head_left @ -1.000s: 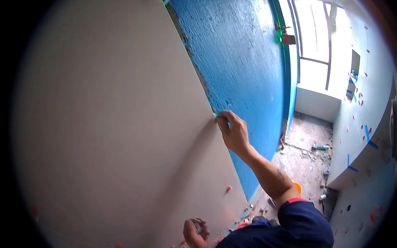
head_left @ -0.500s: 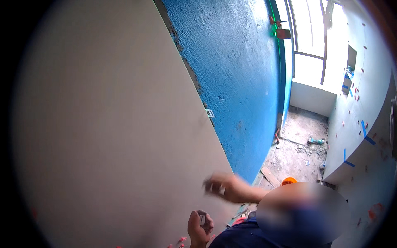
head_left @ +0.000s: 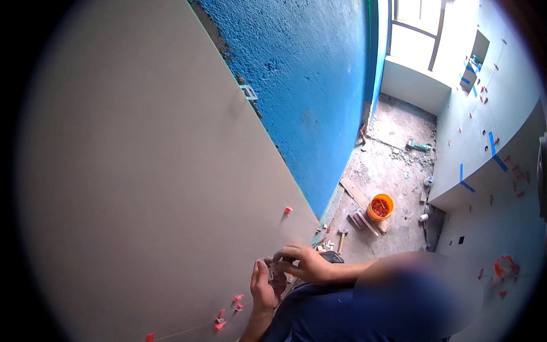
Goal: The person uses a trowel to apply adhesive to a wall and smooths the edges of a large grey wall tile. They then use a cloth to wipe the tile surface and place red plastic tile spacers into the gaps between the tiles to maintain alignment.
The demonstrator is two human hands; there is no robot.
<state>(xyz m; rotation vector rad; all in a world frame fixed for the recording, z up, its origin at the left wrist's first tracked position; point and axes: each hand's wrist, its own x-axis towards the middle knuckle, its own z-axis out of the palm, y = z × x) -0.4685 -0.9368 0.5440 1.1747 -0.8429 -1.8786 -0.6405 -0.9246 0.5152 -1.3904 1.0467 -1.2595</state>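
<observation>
Low in the view, my left hand (head_left: 264,292) is cupped with its palm up and thumb raised. Small white tile clips (head_left: 272,275) lie in it, partly covered by fingers. Over that palm, my right hand (head_left: 305,264) reaches in with bent fingers; what its fingertips pinch is hidden. Both hands are in front of a large beige wall tile (head_left: 142,171). A white tile levelling clip (head_left: 249,92) sticks out from the slanting edge of that tile, against the blue coated wall (head_left: 290,85).
Red wedges (head_left: 220,316) sit along the tile's lower joint, and another red wedge (head_left: 288,211) is higher up. On the rubble-strewn floor are an orange bucket (head_left: 390,198) of red wedges, a hammer (head_left: 342,242) and a teal power tool (head_left: 419,146). A tiled wall (head_left: 513,74) stands at right.
My right hand has come from in front of the tile down to my left hand, and its fingers now meet the palm. The view has shifted, bringing the bucket and hammer into sight.
</observation>
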